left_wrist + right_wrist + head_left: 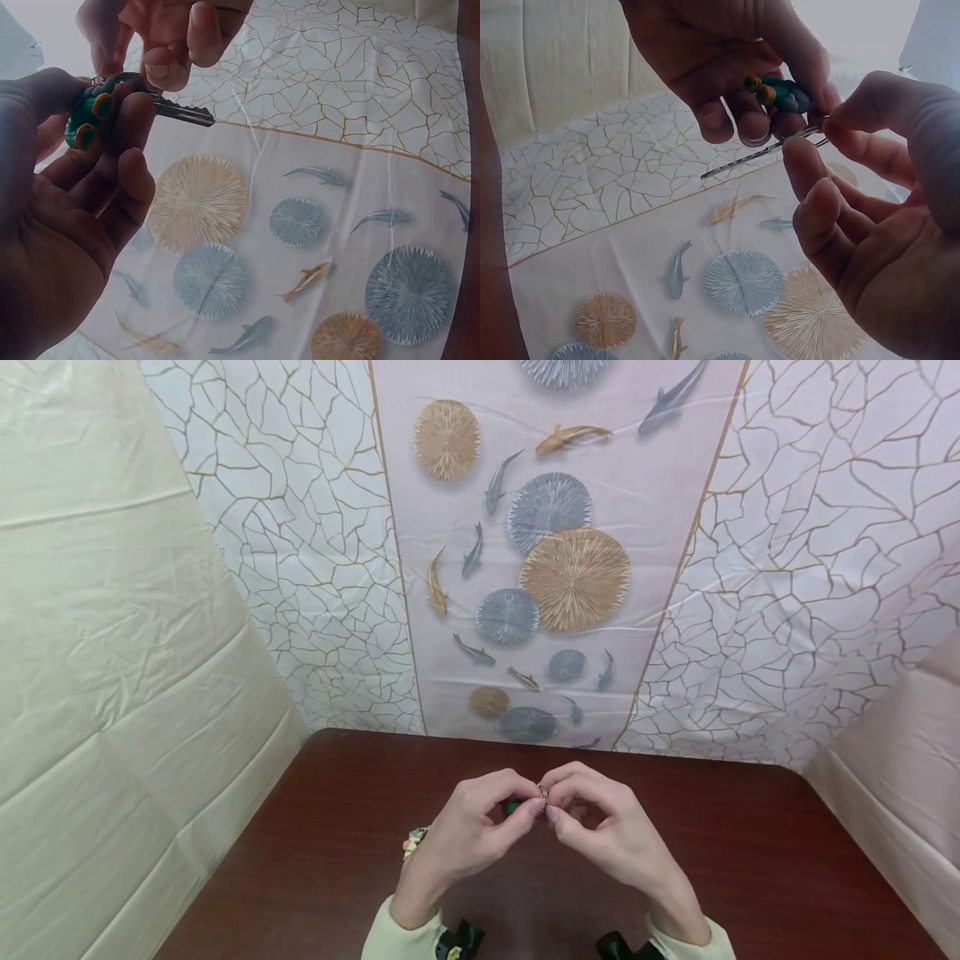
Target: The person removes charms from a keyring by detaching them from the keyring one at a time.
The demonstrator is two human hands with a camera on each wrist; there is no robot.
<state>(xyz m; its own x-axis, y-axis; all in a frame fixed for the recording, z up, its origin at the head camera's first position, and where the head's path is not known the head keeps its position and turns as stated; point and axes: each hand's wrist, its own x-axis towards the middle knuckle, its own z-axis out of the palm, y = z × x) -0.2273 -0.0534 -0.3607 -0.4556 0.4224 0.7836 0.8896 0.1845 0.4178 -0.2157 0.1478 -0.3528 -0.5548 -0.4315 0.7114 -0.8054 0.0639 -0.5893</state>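
Observation:
Both hands meet above the table, pinching a small metal key ring (544, 795) between thumbs and forefingers. My left hand (474, 827) has hold of it from the left, with a green charm with orange round ends (82, 120) lying against its fingers. From the opposite side, my right hand (611, 827) grips the ring with its fingertips. A silver key (742, 160) with a notched blade sticks out beyond the fingers, away from the body. The key's head is mostly hidden behind fingers in the left wrist view.
A dark reddish-brown table (337, 810) lies below the hands. Behind it hangs a patterned cloth (525, 527) with fish and round motifs, and a cream cloth (112, 693) drapes along the left side. The left wrist wears a flowery band (413, 841).

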